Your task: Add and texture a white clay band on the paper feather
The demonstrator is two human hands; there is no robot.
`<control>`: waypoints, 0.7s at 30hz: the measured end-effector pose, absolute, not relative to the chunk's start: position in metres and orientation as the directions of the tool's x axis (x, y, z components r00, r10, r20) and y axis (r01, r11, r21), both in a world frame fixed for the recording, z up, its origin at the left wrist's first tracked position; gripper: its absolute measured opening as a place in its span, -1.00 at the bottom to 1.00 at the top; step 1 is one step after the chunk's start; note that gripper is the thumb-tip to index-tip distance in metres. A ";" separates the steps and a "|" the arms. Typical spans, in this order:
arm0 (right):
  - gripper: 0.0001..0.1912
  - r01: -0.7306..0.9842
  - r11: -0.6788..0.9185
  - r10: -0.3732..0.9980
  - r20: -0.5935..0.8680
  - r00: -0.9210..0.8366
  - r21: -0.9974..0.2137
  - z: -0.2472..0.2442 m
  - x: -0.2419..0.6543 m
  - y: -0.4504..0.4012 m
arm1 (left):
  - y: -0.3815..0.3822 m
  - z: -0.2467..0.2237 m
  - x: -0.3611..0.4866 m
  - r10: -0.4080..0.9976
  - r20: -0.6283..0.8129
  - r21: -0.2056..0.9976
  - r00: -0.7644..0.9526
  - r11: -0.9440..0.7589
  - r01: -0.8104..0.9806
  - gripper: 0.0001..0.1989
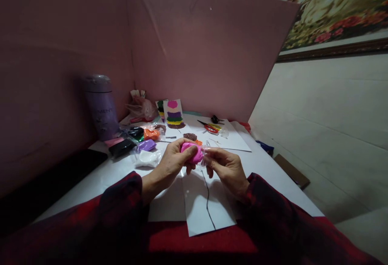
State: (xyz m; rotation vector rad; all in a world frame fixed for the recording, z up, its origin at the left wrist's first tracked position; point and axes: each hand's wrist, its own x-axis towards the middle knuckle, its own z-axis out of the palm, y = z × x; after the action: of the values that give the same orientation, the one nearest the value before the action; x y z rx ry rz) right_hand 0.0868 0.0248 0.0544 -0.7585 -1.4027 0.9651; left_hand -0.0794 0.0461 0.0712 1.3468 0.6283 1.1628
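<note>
My left hand point(174, 160) is wrapped round a packet of bright pink modelling clay point(192, 153), its thumb pressing on the front. At the packet's right end, my right hand point(226, 169) pinches the clear plastic wrapper point(206, 156) between thumb and fingers. Both hands are raised over a white sheet point(198, 206) that bears a dark wavy line. Just behind the hands lie a brown textured lump point(189, 136) and a small orange piece point(198, 142), partly hidden by the left hand.
Wrapped clay packs lie to the left, among them orange point(151, 134), purple point(147, 145), white point(147, 159) and black point(122, 148). A purple bottle point(101, 109) stands behind them. Red-handled scissors point(211, 128) and a colour-striped card point(174, 114) are at the back, before a pink panel point(200, 51).
</note>
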 end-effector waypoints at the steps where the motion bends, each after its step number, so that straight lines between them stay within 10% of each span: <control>1: -0.73 -0.111 0.427 0.895 0.437 -0.084 -0.897 0.054 0.087 0.026 | 0.046 0.071 -0.079 0.894 0.260 0.948 0.365 -0.164 -0.273 -0.54; 21: -0.78 -0.135 0.376 0.864 0.399 -0.307 -0.917 0.055 0.094 0.032 | 0.045 0.068 -0.076 0.922 0.203 0.965 0.330 -0.131 -0.227 -0.60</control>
State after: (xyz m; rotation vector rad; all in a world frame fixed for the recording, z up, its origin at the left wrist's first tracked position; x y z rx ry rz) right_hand 0.0942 0.0318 0.0550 -0.6745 -1.5570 1.1589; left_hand -0.0757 0.0448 0.0676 1.3277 0.7125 1.1475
